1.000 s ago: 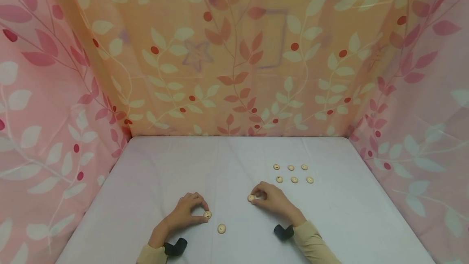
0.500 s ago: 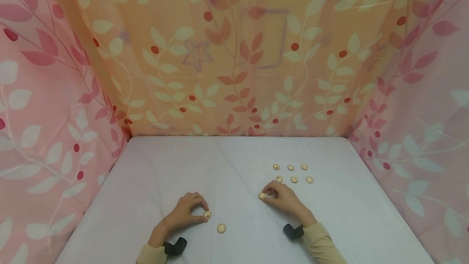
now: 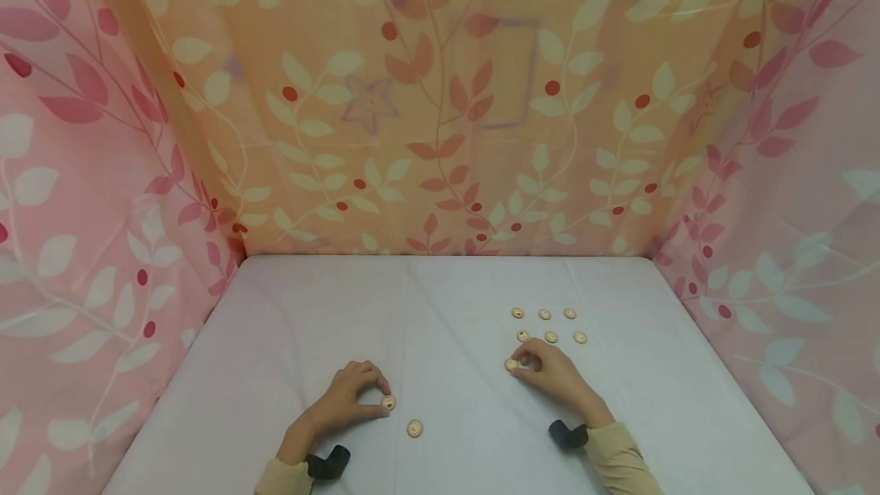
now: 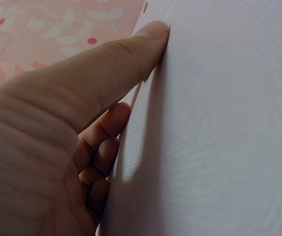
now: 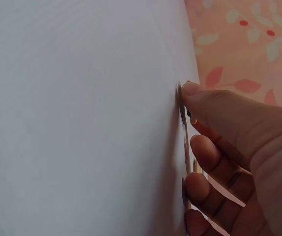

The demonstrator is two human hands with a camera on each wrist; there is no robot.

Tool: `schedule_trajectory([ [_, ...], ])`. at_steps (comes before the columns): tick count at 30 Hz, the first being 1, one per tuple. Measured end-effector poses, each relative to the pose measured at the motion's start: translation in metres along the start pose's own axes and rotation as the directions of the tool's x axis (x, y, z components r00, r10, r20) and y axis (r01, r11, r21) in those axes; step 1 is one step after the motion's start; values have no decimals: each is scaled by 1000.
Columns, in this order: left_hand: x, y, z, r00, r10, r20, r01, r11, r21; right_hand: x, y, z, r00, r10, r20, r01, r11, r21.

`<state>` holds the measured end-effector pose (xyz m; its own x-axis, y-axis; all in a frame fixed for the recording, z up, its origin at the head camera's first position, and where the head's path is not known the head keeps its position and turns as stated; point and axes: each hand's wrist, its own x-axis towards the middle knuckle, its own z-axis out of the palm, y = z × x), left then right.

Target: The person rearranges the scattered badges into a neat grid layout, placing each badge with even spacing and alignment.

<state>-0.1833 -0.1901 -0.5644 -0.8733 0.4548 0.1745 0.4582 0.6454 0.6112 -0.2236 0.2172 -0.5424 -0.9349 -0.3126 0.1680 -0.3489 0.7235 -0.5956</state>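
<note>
In the head view my left hand (image 3: pixel 347 397) rests on the white table and pinches a small round wooden disc (image 3: pixel 388 402) between thumb and forefinger. Just right of it and nearer to me lies a loose disc (image 3: pixel 415 428), pale with small dark marks. My right hand (image 3: pixel 555 376) pinches another wooden disc (image 3: pixel 511 364) by its edge, low over or on the tabletop. Right behind that hand, two short rows of matching discs (image 3: pixel 551 337) lie flat. In the left wrist view the thumb (image 4: pixel 116 61) hides the left hand's disc.
The white-covered table (image 3: pixel 330 304) ends at a patterned orange curtain (image 3: pixel 440 136) at the back. Pink leaf-print curtains (image 3: pixel 89 250) close off both sides. Each wrist wears a black device (image 3: pixel 567 435).
My right hand has slid to the right and slightly back with its disc, toward the two rows. My left hand and the loose disc stay in place.
</note>
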Motion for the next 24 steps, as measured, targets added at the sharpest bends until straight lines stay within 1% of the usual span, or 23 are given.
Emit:
schedule_trajectory([
  [5,0,-1,1,1000,0,0,0,1000,3,-3,7,-5,1000,4,-18,-4,1000,-2],
  [16,0,1,0,1000,-8,5,8,1000,-7,-9,17,-15,997,68,-28,-69,998,-13],
  [19,0,1,-1,1000,-15,6,15,1000,-9,-10,20,-16,997,71,-29,-72,997,-19],
  [24,0,2,0,1000,-7,-2,7,1000,1,-11,24,-17,998,59,-34,-59,998,-19],
])
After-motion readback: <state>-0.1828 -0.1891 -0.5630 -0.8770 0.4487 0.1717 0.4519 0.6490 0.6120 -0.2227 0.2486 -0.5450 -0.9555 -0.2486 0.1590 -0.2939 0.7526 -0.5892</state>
